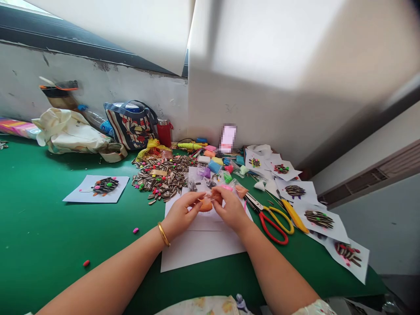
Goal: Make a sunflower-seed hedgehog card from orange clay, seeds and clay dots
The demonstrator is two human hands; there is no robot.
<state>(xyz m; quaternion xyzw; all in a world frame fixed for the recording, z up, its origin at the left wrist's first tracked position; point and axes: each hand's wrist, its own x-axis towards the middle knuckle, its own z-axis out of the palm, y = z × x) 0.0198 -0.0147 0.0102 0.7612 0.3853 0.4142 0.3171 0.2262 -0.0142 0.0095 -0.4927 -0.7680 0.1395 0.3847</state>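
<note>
Above a white sheet of paper (197, 249), both hands meet over a small clear packet with orange clay (206, 205). My left hand (185, 212), with a gold bangle at the wrist, pinches the packet's left side between thumb and fingers. On its right side my right hand (230, 209) has its fingers closed on the same packet. Part of the packet is hidden behind the fingers. A pile of striped seeds (167, 179) mixed with coloured beads lies just beyond, left of the hands. Several bags of coloured clay (215, 166) are behind them.
Scissors with red and yellow handles (271, 218) and a yellow cutter (295, 216) lie right. Seed-decorated sheets line the right edge; another sheet (88, 197) lies left. Bags (133, 127), a bottle (95, 120) and a phone (228, 138) are at the wall.
</note>
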